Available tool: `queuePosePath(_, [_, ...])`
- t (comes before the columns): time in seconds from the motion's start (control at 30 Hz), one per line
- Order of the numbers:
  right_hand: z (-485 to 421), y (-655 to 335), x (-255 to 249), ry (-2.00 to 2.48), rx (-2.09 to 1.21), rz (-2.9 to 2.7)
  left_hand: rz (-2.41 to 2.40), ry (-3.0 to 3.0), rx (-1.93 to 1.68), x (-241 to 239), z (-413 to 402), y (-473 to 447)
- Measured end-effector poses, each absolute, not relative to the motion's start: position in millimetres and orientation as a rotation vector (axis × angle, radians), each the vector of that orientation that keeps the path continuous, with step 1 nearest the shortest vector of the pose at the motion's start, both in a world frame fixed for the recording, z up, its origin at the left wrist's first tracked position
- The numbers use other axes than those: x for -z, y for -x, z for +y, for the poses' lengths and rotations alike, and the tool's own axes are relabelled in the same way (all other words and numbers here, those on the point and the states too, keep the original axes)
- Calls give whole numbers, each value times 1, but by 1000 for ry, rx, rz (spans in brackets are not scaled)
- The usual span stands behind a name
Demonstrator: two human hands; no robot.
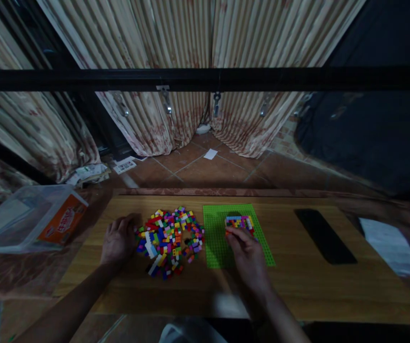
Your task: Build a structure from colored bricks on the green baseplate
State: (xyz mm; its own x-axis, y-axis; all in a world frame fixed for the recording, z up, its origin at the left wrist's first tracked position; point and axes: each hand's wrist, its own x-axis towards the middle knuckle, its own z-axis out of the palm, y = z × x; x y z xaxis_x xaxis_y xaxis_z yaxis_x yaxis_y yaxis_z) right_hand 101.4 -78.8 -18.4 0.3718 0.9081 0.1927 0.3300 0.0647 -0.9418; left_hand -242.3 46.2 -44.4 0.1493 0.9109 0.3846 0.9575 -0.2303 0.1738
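A pile of small coloured bricks (pixel 169 240) lies on a wooden table (pixel 297 281). To its right is a green baseplate (pixel 217 243) with a small block of mixed-colour bricks (pixel 239 222) built near its far edge. My left hand (pixel 118 239) rests on the table at the pile's left edge, fingers curled loosely, nothing visibly in them. My right hand (pixel 245 252) lies over the baseplate, its fingertips pinched at the near edge of the built block. Whether a brick is between them is hidden.
A black phone-like slab (pixel 324 236) lies on the table's right part. A clear plastic box (pixel 29 216) with an orange label stands off the left side. Curtains (pixel 176 71) and a black bar (pixel 205 78) fill the background above a tiled floor.
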Motion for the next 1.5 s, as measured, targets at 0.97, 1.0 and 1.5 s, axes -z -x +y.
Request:
queuePosePath(0.97, [-50,-169,25,1817,-30,-1473,-1884,2292,565,44,48,245])
queuePosePath(1.0, [-48,-170,27,1817,-34,-1444,-1887,2291,565,44,48,244])
queuePosePath(1.5, [-50,-165,31,1787,-128,-1309,-1913,2282,519,47,49,245])
